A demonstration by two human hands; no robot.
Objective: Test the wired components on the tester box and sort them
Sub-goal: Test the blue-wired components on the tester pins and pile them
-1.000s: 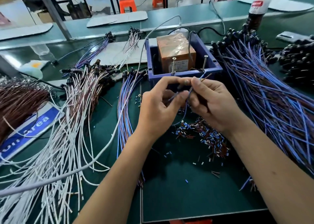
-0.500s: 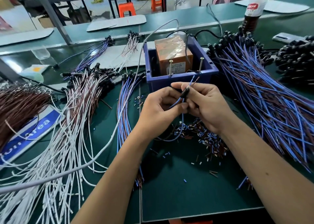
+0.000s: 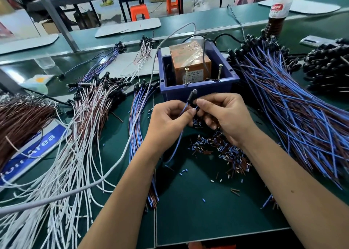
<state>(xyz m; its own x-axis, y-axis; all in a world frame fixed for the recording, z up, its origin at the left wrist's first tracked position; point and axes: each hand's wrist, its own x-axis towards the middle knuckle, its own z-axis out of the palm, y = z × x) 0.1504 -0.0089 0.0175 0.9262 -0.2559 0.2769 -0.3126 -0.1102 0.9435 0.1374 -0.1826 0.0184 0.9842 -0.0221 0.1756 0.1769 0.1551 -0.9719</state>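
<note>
One wired component [image 3: 190, 96], black head up, blue leads trailing near: left hand [image 3: 168, 120] and right hand [image 3: 224, 114] both pinch its leads, just near of the tester box [image 3: 196, 92], likely readying the ends for the contact screws [image 3: 220, 72].

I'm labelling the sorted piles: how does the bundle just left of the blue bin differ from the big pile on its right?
The left bundle is slim, its wires running nearly parallel toward the person; the right pile is far larger and fans out, wires crossing. The left bundle lies left of the blue bin, the right pile beyond its other side. Both mix blue and brown wires with black-capped ends.
</note>
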